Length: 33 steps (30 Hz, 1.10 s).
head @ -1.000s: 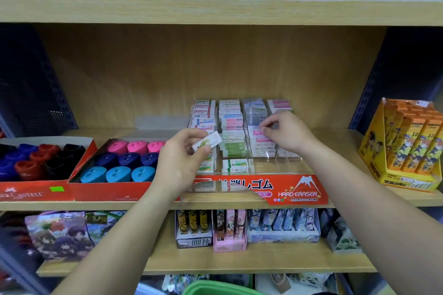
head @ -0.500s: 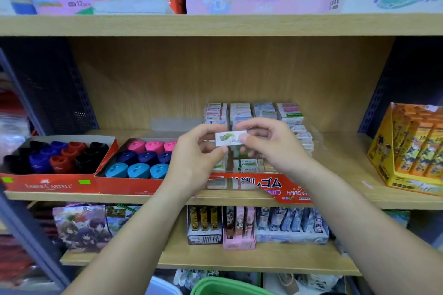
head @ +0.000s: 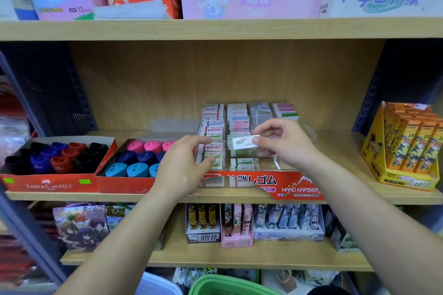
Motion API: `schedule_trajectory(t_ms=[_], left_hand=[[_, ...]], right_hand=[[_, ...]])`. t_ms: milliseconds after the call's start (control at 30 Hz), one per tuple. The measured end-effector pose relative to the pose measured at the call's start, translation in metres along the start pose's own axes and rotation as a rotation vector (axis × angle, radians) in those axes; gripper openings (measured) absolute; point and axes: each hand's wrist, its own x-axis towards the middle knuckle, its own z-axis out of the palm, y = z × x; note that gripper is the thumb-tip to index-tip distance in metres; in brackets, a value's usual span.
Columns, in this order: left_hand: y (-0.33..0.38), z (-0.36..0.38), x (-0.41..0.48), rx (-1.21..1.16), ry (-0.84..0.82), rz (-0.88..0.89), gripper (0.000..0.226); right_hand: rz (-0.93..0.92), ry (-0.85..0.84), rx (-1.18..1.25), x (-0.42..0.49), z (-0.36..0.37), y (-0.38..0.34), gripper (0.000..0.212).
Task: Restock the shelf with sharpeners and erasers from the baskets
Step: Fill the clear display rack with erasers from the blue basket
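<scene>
eraser (head: 245, 145) pinched in my right hand (head: 286, 145), left hand (head: 183, 169) loose and empty, tray (head: 299, 189) mostly stocked, looks gappy toward 3 o'clock

Single view, head-worn, wide-angle: we face the middle shelf (head: 340, 148) head-on from near, tilted slightly down; upper shelf (head: 215, 29) at frame top, lower shelf (head: 215, 256) toward the bottom.

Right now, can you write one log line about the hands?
right hand: pinches white eraser over hard-eraser tray | left hand: empty, at tray's left column | eraser not yet placed
</scene>
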Motion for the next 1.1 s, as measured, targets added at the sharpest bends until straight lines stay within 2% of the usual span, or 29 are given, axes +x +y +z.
schedule_trajectory(t_ms=[133, 367, 533, 667, 867, 1100], left_hand=[[-0.014, 0.010, -0.004, 0.024, -0.095, -0.003, 0.038], [-0.021, 0.015, -0.005, 0.065, -0.084, 0.039, 0.039], [-0.017, 0.013, 0.005, 0.167, -0.062, 0.086, 0.037], [0.009, 0.022, 0.022, 0.149, -0.039, 0.140, 0.044], [0.024, 0.047, 0.044, 0.360, -0.109, 0.126, 0.064], [0.022, 0.053, 0.039, 0.467, -0.107, 0.127, 0.061]], right_hand=[[0.001, 0.064, -0.093, 0.012, 0.002, 0.013, 0.010], [-0.038, 0.269, -0.055, 0.033, -0.006, 0.026, 0.013], [-0.031, 0.455, -0.077, 0.041, -0.047, 0.027, 0.010], [0.022, 0.541, -0.139, 0.050, -0.077, 0.038, 0.012], [0.092, 0.457, -0.267, 0.069, -0.089, 0.053, 0.012], [0.072, 0.396, -0.361, 0.074, -0.083, 0.061, 0.012]])
